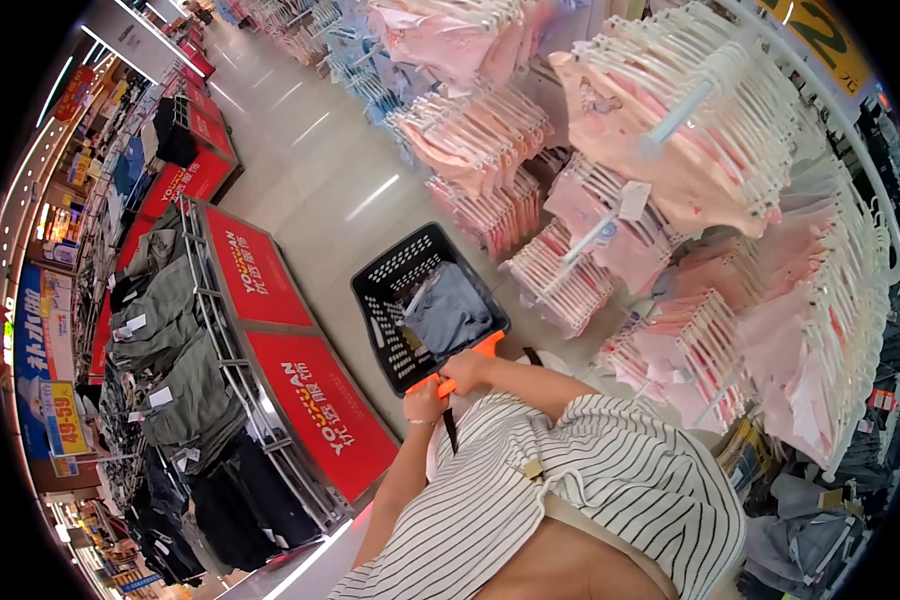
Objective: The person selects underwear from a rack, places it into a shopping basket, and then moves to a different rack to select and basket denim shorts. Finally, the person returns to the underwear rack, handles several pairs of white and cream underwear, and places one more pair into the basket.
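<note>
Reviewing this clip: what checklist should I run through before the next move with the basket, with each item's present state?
1. Left hand closed on the orange handle: ok.
2. Right hand closed on the same handle: ok.
3. Grey garment lying fully inside the black basket: ok.
4. Aisle floor beyond the basket free of obstacles: ok.
5. Basket apart from the pink clothing rack: cannot tell, they look close.
6. Basket resting on the floor or lifted: cannot tell.
</note>
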The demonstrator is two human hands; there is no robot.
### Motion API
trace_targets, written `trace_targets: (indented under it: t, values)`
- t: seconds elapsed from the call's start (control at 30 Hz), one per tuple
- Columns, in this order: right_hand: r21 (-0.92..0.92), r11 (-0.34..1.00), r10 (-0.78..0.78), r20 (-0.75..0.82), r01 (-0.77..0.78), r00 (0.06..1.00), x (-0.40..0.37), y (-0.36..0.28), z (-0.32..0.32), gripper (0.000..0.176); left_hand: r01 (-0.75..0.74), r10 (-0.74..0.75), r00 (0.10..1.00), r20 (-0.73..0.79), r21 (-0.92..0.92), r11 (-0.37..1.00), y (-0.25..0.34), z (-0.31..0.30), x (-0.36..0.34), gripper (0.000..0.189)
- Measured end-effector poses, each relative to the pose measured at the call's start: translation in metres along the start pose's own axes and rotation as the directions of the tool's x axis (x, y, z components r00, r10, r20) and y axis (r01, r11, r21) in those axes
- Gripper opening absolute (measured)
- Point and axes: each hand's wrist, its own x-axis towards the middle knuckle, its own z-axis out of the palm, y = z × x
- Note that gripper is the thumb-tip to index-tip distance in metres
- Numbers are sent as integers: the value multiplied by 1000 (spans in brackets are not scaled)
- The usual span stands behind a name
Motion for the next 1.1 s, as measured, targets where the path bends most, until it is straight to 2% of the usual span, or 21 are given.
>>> trace_targets:
  t: [0.03,0.2,0.23,0.27,0.37,0.47,0.53,0.57,0.67,0.73,0.77,0.87,0.9,1.0,1.03,1.1]
  values:
    - [-2,1000,25,39,-25,999,5,-1,-1,27,-16,16,1000,3,1,1000,-3,-3,4,18]
    - [-86,990,108,-29,-110,994,20,-5,-15,28,-89,89,996,-12,-21,996,-32,2,18,19]
    - [-75,989,125,-31,-127,992,25,-4,-16,28,-97,97,995,34,-1,995,-36,-3,23,19]
    - [-52,989,140,-37,-142,989,31,-8,-13,28,-129,128,992,-18,-78,989,-39,-8,28,20]
    - [-93,964,233,-145,-247,962,32,-25,-17,27,-116,124,989,83,-95,989,-57,-3,37,21]
    - [-151,892,420,-62,-425,905,38,-50,-13,28,-116,136,971,195,-111,987,-75,-2,27,23]
    - [-161,858,477,-105,-488,873,40,-72,1,27,-160,182,953,242,-107,981,-86,-5,18,25]
    - [-163,838,505,-125,-520,854,40,-82,14,27,-171,208,921,329,-140,975,-93,-8,11,27]
    - [-41,801,586,-149,-597,796,41,-114,46,25,-263,290,852,435,-123,957,-105,-35,-6,26]
    - [67,789,609,-214,-611,764,54,-129,81,28,-325,365,843,395,-167,931,-132,-33,-23,23]
    - [129,785,616,-249,-605,747,61,-139,99,30,-402,449,823,347,-201,893,-145,-40,-32,23]
    - [308,751,649,-181,-584,739,83,-169,129,32,-567,607,755,249,-216,794,-180,-48,-46,26]
    - [354,735,655,-149,-578,741,87,-171,138,32,-587,626,732,269,-219,779,-188,-49,-48,27]
    - [436,695,689,-180,-571,702,74,-184,146,34,-642,669,642,375,-213,736,-172,-66,-48,27]
    - [412,684,705,-164,-602,690,62,-189,146,34,-663,677,604,420,-206,720,-165,-70,-50,27]
    - [383,704,685,-145,-598,714,34,-202,155,33,-718,745,571,344,-230,657,-152,-65,-74,27]
